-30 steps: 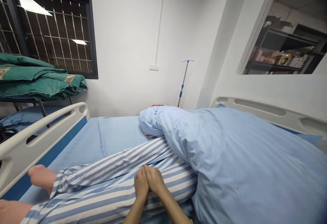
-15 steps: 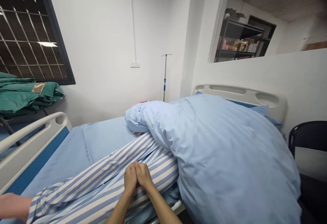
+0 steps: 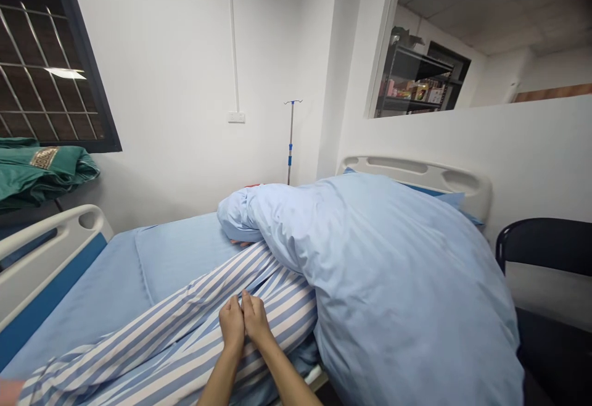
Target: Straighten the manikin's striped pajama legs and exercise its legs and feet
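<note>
My left hand (image 3: 232,322) and my right hand (image 3: 254,316) are side by side with their inner edges close together, fingers curled downward. Both are over the upper leg of a person or figure lying on the bed in blue-and-white striped trousers (image 3: 176,313). The fingertips and anything inside them are hidden from me. Right beside my hands, a bulky light blue quilt (image 3: 383,270) covers the hips and upper body. At the lower left edge, part of a bare ankle or foot (image 3: 10,390) shows past the trouser cuff.
Light blue sheet (image 3: 180,239) covers the bed. A footboard (image 3: 76,227) stands at left, a headboard (image 3: 411,168) at right. Beyond the bed is a drip stand (image 3: 290,140). A black chair (image 3: 546,245) stands at right, and green folded fabric (image 3: 50,171) lies at far left.
The view has turned slightly right, so the room appears shifted left. Both hands remain together on the striped trouser leg, with fingers looking slightly more curled.
</note>
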Available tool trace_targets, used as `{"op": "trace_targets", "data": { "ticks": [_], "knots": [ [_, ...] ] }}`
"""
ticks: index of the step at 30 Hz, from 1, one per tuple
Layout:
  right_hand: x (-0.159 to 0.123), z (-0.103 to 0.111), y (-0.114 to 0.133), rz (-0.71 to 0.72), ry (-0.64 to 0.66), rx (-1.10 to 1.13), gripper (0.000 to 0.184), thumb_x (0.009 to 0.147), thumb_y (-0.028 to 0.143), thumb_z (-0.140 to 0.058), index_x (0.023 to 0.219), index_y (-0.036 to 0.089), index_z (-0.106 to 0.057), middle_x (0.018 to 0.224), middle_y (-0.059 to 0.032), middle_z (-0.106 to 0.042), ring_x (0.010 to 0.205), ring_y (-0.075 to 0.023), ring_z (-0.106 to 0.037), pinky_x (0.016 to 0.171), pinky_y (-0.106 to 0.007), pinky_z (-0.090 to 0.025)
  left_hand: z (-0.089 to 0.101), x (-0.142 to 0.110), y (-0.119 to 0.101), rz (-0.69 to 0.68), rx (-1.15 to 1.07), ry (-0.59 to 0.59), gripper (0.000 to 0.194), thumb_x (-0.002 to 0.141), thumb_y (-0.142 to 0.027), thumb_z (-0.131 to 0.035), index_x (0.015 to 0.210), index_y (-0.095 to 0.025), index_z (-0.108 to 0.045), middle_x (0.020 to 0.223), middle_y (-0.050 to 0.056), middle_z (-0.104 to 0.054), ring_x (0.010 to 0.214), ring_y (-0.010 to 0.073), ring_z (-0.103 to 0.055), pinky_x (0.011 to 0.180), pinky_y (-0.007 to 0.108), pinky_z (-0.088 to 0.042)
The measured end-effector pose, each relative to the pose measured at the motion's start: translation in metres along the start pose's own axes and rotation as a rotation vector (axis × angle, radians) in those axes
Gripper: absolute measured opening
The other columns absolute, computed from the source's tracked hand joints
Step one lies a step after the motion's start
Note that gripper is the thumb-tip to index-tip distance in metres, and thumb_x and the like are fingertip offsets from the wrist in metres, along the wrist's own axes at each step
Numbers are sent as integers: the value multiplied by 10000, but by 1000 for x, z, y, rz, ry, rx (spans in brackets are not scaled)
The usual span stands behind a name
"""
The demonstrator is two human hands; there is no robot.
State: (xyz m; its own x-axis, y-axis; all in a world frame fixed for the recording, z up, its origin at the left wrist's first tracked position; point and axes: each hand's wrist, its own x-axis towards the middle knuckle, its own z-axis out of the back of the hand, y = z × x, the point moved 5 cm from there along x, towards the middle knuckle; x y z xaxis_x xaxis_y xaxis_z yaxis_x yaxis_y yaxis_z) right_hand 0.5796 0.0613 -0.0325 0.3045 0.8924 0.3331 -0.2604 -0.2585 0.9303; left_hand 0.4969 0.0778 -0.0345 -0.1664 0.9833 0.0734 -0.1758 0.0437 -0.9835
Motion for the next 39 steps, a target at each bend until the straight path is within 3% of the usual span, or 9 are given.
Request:
{"op": "trace_targets", "data": {
  "ticks": [4,15,21,27,31,36,39],
  "knots": [
    [-1,0,2,-13,-2,-10,547,889,503,-307,494,167,-481,507,-31,-529,511,-114,-449,486,-223,-307,1,-6,8,-81,196,38,377,810,-440,-333,575,-210,-516,594,36,-609,608,166,-520,593,263,-351],
    [9,-3,4,-54,75,-136,592,875,555,-263,491,157,-473,468,-16,-474,487,-101,-376,486,-224,-279,2,-6,5,-129,275,72,403,866,-373,-264,686,-203,-581,727,79,-662,732,201,-591,674,290,-396],
    [14,8,35,154,174,-448,588,915,461,-248,500,162,-538,480,-27,-519,470,-96,-374,511,-242,-241,-3,-7,16,-216,418,46,302,808,-235,-388,927,-153,-653,935,149,-668,917,247,-593,792,323,-422],
    [14,13,7,11,115,-146,578,884,541,-284,468,165,-425,448,20,-405,473,-85,-331,473,-227,-240,-10,-9,16,-178,570,91,357,864,-257,-320,942,-176,-659,892,108,-692,864,211,-619,753,291,-432],
    [9,14,-3,13,69,-65,537,878,533,-316,485,173,-383,468,23,-409,484,-85,-338,482,-231,-251,-13,-11,11,-195,621,127,381,879,-260,-297,974,-174,-657,953,102,-692,868,199,-623,763,284,-427],
    [8,17,1,25,35,-72,532,886,523,-291,484,181,-361,456,24,-380,470,-88,-337,481,-237,-239,-10,-7,9,-111,496,180,490,900,-375,-216,797,-177,-653,882,106,-696,835,202,-613,718,285,-411],
    [12,19,-2,6,12,-31,541,881,543,-268,483,186,-354,456,22,-372,472,-94,-356,482,-232,-249,-13,-3,-6,-110,284,228,520,869,-496,-243,548,-196,-521,618,64,-622,626,177,-553,599,270,-381]
  ]
}}
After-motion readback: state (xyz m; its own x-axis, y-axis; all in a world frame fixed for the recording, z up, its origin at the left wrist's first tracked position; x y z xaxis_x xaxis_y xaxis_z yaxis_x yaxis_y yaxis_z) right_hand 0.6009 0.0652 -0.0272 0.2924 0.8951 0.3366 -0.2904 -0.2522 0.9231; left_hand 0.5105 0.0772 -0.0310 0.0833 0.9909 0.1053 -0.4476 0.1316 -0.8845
